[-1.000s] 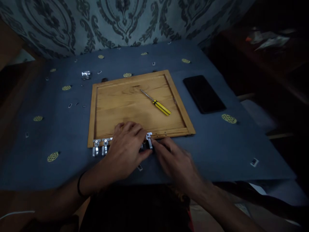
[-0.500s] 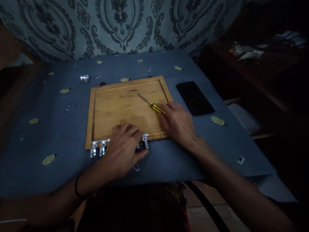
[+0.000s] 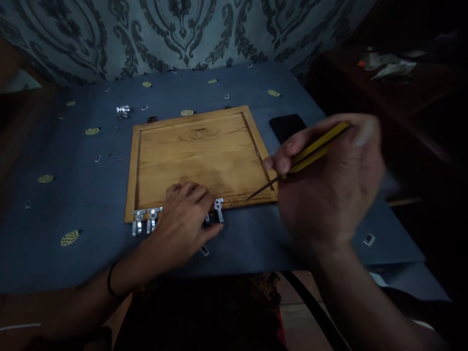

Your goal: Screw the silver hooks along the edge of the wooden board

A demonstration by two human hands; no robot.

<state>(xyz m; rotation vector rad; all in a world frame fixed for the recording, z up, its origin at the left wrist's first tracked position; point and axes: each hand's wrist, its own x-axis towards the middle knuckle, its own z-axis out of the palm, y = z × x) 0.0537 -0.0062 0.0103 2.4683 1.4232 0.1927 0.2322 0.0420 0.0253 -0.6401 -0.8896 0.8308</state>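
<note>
A wooden board [image 3: 197, 156] with a raised frame lies flat on the table. Silver metal hooks [image 3: 138, 223] line the left part of its near edge, and some are hidden under my left hand [image 3: 186, 212]. That hand is closed over the edge, fingers on the frame and thumb against the lower end of a tilted metal hook [image 3: 218, 212]. Above the board's right corner, my right hand [image 3: 329, 180] is wrapped round a yellow-handled screwdriver [image 3: 314, 151]. Its tip points down-left at small holes in the near frame; whether it touches cannot be told.
A blue patterned cloth [image 3: 84, 190] covers the table. Beyond my right hand lies a black phone [image 3: 287, 126], partly covered. More silver metal pieces [image 3: 123, 111] and several tiny screws [image 3: 120, 159] lie at the left. A patterned curtain [image 3: 183, 29] hangs behind.
My right hand has risen from the board and come nearer, turning the screwdriver so its tip now points down at the near edge. My left hand stays over the hooks.
</note>
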